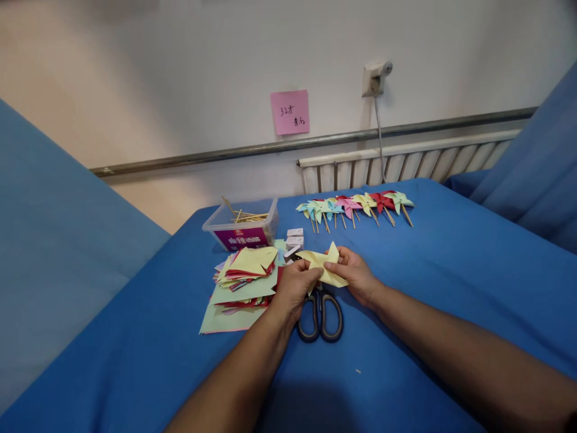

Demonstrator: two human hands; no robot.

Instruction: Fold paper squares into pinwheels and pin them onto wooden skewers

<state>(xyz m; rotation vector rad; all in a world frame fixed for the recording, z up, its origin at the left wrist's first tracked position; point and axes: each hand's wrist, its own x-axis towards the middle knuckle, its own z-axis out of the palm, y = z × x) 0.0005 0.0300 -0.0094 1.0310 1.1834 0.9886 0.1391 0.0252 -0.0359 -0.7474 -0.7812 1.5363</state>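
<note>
A yellow paper pinwheel (332,275) is held between my two hands, its blades folded toward the middle. My left hand (297,284) grips it from the left with the thumb pressed near the centre. From the right, my right hand (354,273) pinches it, thumb in front and fingers partly behind the paper. Below the pinwheel lie black-handled scissors (332,319), their blades mostly hidden by the hands and paper. A stack of cut coloured paper (252,263) lies to the left of my left hand, on larger green sheets (216,319).
Behind the stack stands a clear plastic box (269,221) of wooden sticks (250,216). Small white boxes (295,239) sit beside it. Several finished pinwheels (349,206) on sticks line the back of the blue-covered table (406,361). Beyond are a radiator (406,162) and wall pipe (243,150).
</note>
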